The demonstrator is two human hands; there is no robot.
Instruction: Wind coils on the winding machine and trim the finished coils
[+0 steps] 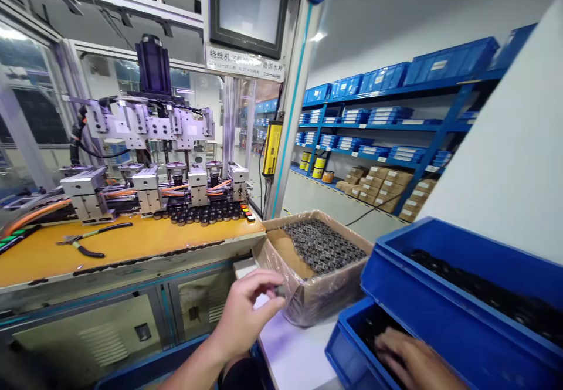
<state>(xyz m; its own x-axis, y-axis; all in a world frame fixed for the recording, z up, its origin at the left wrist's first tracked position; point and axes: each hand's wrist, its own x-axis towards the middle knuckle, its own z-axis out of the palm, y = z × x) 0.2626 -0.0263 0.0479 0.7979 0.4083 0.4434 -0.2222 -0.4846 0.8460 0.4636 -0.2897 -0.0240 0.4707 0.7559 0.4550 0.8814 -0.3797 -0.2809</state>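
Observation:
My left hand is raised beside the near left corner of a plastic-lined cardboard box. Its thumb and fingers curl together around something small and greyish at the fingertips, too indistinct to name. Packed rows of small dark parts fill much of the box, with bare brown cardboard showing on the left. My right hand reaches into the lower blue bin, which holds black parts. Motion blurs its fingers, so their grip does not show.
A larger blue bin with black parts overhangs the lower one. To the left, a machine stands over an orange worktop with pliers and several black round parts. Blue shelves line the wall.

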